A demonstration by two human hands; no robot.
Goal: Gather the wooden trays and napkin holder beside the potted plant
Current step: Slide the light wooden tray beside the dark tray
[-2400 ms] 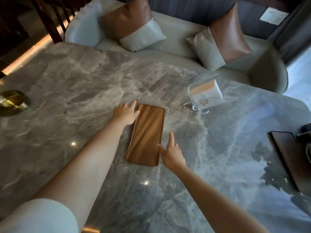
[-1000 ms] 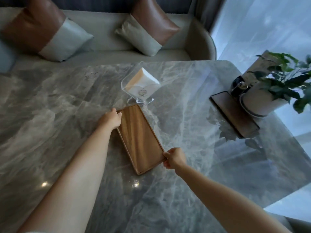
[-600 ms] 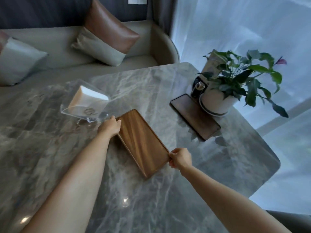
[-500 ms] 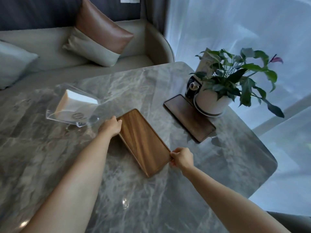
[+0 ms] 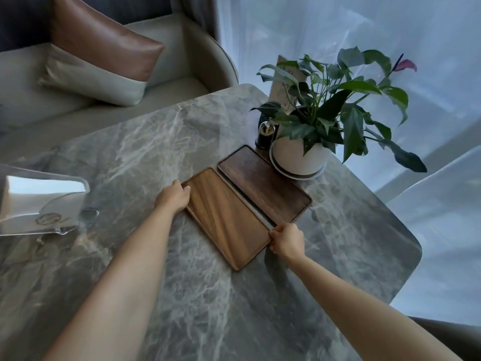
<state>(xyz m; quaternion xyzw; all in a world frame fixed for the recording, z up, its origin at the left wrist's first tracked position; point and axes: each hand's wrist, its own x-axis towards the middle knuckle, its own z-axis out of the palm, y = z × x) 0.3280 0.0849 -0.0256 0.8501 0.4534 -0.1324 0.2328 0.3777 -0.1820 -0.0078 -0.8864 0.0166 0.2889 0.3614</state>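
Light wooden tray point(image 5: 226, 217): flat on the grey marble table point(image 5: 182, 295), long side right up against the dark wooden tray point(image 5: 264, 184), maybe touching, hard to be sure. Dark wooden tray: flat too, far end just beside the white pot of the potted plant point(image 5: 299, 155). Left hand point(image 5: 173, 198): on the far left corner of the light tray, fingers curled over the rim and gripping it. Right hand point(image 5: 286, 241): at the near right edge of the same tray, fingers bent and pinching the rim. Both bare arms stretched out across the table. Napkin holder point(image 5: 41, 201): clear plastic, white napkins inside, standing far off to the left, well apart from both trays and the plant. Small dark jar point(image 5: 265, 135) with a clear top: behind the dark tray, tucked next to the pot. Tall card point(image 5: 283, 87): standing behind the green leaves, partly hidden. One pink flower point(image 5: 404, 65) poking up at the right of the plant. Grey sofa point(image 5: 169, 82) past the far edge of the table, with a brown and pale cushion point(image 5: 104, 63) leaning on it. Pale curtain point(image 5: 338, 27) behind the plant.
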